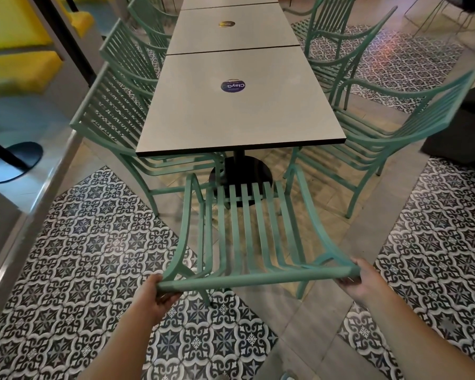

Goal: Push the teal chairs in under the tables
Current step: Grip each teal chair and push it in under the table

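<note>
Head view, looking down the end of a row of grey desks. Nearest desk (239, 105), square top with a dark edge band, stands on a black pedestal base (240, 174); a round blue sticker (233, 86) sits near its middle. Second desk (231, 28) butts against its far edge.

Near teal chair (244, 231) faces the desk's end. Both hands grip its top back rail: left hand (155, 293) curled round the rail's left end, right hand (361, 279) curled round the right end. Seat slats point toward the pedestal; their front edge lies just short of the desk's near edge, so the seat is not yet under the top. Open floor shows between the armrest tips and the desk edge.

Left chair (113, 116) stands along the desk's left side, seat tucked beneath the top, back close to the edge. Right chair (381, 133) stands at the right side, angled, seat mostly clear of the desk; its front leg is near the held chair's right armrest. More teal chairs line both sides farther back.

Patterned tile floor (88, 256) on both flanks, plain grey strip between. Low ledge (25, 215) bounds the left side. Dark block (458, 124) at right, beyond the angled chair.
</note>
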`<action>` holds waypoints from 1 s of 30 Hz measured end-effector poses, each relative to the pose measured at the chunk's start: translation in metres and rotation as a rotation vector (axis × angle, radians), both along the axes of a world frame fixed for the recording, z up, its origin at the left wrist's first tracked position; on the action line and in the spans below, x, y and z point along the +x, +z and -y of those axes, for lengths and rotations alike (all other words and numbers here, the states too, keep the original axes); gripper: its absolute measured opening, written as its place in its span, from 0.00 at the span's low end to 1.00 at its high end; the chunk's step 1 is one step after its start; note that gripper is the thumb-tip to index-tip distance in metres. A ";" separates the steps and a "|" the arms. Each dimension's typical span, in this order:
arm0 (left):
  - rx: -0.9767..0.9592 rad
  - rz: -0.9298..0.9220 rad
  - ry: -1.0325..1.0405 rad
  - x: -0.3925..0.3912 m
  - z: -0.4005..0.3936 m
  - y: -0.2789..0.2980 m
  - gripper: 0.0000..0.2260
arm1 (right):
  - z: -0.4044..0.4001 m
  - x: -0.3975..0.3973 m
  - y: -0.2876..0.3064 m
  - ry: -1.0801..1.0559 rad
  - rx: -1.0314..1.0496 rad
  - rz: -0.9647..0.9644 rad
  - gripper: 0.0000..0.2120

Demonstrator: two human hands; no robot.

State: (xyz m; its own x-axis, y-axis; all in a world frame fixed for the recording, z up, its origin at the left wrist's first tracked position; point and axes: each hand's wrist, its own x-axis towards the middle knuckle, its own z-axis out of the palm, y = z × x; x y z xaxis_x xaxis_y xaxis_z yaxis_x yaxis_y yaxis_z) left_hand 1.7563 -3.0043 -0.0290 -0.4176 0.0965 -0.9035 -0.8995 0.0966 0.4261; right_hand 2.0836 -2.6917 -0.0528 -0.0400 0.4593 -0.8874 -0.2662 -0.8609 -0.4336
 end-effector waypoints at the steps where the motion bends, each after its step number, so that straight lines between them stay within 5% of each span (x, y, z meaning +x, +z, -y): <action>1: -0.008 -0.003 -0.011 -0.001 0.001 -0.002 0.14 | 0.000 0.000 0.000 0.012 0.003 0.005 0.08; 7: -0.378 -0.338 -0.410 -0.003 0.005 -0.007 0.12 | 0.006 0.005 0.001 0.126 0.104 0.165 0.10; 12: -0.547 -0.738 -0.872 0.004 -0.021 0.019 0.20 | 0.011 0.019 0.006 0.450 0.444 0.637 0.25; 19: -0.544 -1.294 -1.386 0.056 -0.121 0.071 0.18 | -0.030 0.052 0.062 0.954 0.943 0.912 0.26; 30: -0.374 -1.821 -1.861 0.226 -0.333 0.136 0.21 | -0.119 0.179 0.148 1.050 1.179 1.265 0.23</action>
State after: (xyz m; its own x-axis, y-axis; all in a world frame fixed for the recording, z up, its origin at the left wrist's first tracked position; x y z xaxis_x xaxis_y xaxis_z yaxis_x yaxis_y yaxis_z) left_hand 1.9824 -2.6713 0.1070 -0.1122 0.9895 -0.0914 0.9906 0.1185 0.0677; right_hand 2.2625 -2.5725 0.0953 -0.3442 0.9384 0.0309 0.8943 0.3377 -0.2935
